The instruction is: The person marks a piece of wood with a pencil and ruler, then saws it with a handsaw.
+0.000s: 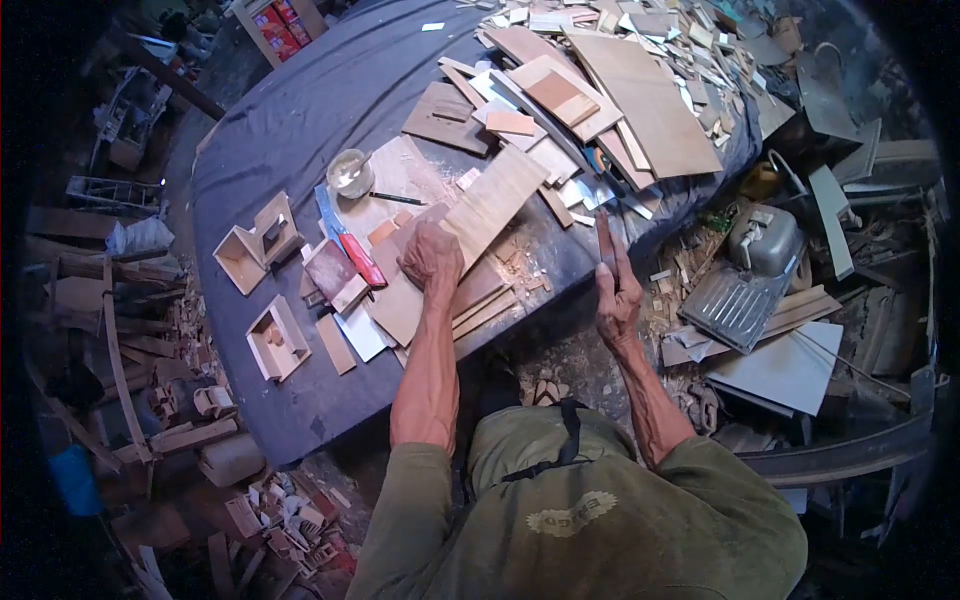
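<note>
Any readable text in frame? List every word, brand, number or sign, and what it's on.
Shirt: "E…GO", a tentative reading; the faded middle letters are unclear.
Red packs at the top left: any print is too small and blurred to read.
Red handle on the table: any marking is too small to read.
No numbers or signs legible.

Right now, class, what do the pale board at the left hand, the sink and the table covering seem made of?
Board: wood, perhaps plywood, seemingly unvarnished; pale, matt, faintly grained.
Sink: probably stainless steel, polished; grey with bright highlights.
Covering: dark cloth or thin plastic sheet, dull; its soft creases leave this open.
</note>
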`<state>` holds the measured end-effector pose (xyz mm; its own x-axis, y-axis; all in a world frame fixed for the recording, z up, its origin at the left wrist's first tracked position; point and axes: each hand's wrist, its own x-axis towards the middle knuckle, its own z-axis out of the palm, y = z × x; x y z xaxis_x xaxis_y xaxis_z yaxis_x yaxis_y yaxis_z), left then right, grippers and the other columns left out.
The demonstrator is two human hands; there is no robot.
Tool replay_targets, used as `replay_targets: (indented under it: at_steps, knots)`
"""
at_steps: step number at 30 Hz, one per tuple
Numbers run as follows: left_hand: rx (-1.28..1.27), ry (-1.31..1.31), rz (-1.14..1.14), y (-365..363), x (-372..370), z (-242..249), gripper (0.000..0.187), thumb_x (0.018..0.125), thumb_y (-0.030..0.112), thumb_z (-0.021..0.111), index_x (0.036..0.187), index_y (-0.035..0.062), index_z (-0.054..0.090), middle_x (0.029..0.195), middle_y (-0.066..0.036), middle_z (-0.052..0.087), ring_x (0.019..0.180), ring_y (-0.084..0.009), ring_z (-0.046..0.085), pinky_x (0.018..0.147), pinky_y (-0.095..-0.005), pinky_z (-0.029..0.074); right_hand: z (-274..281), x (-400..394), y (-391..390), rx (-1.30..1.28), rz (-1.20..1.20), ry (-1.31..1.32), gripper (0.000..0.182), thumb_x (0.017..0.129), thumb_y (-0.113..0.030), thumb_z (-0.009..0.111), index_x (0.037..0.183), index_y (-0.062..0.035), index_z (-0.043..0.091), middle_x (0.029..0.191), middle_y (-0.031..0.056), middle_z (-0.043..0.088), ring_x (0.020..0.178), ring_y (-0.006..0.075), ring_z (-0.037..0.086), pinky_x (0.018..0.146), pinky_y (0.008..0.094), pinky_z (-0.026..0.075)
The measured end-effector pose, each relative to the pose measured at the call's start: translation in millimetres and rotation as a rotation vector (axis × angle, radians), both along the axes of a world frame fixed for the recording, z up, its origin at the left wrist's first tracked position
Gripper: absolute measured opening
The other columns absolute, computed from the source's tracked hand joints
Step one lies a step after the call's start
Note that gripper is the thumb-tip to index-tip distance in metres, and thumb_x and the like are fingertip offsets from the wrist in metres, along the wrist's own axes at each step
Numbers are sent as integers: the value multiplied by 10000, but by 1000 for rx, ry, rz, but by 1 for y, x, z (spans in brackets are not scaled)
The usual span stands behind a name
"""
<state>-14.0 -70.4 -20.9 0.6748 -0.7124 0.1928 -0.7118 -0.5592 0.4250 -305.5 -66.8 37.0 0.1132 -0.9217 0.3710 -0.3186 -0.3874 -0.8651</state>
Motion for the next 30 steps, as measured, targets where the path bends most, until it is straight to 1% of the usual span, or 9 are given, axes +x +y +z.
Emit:
replay_targets:
  at_steps: [3,8,10,14,15,18,19,22,30]
  knots:
    - [29,29,52,3,0,16,331,947,302,473,1064,61,667,914,-214,709,868,-438,681,773,-535,523,-18,-3,-8,-48,30,214,555,907,-97,619,1444,-55,486,1018,173,621,936,370,560,881,442,467]
    - [-169,71,144,-1,2,26,348,963,335,460,945,54,664,897,-213,711,882,-429,682,771,-571,501,-38,8,-20,-243,202,469,641,804,-99,708,1418,-92,521,994,104,613,947,309,538,894,438,438]
    - [-114,86,140,-1,3,25,367,969,349,452,975,49,661,914,-226,706,888,-435,678,778,-569,500,-46,18,-30,-276,270,602,644,788,-113,716,1406,-105,534,962,89,599,936,296,522,885,434,430]
    - [-34,123,105,-1,-1,32,394,980,362,442,1017,33,655,938,-238,700,907,-435,672,790,-565,497,-68,36,-51,-336,237,713,618,780,-144,710,1378,-138,554,952,61,589,944,284,510,884,436,418]
    - [-18,119,97,-1,-2,32,385,979,353,446,1010,33,659,937,-235,701,909,-430,670,806,-560,493,-69,39,-54,-297,209,745,516,793,-172,716,1298,-137,617,982,65,600,993,293,521,895,458,428]
    - [0,86,65,3,-9,27,350,973,318,464,982,38,674,932,-222,705,924,-412,664,847,-546,479,-63,41,-61,-338,232,580,402,809,-196,723,1200,-118,676,1032,89,609,1040,317,535,884,466,454]
    - [-13,56,50,6,-11,20,332,968,302,474,966,43,681,929,-216,708,935,-403,660,858,-544,473,-54,40,-60,-273,211,517,315,820,-213,727,1107,-87,706,1094,120,605,1064,345,544,867,464,480]
    - [-29,18,4,10,-13,11,287,950,265,501,945,51,692,929,-193,711,959,-376,648,864,-534,457,-44,24,-83,-314,-23,446,321,825,-186,710,1122,-67,683,1122,146,592,1034,357,553,853,451,490]
    - [-11,-108,-132,21,-16,17,224,927,244,548,887,59,668,897,-156,662,934,-343,619,813,-489,442,-31,-8,-151,-265,-318,806,412,733,-123,694,1135,-89,615,1178,139,534,1149,366,495,946,472,449]
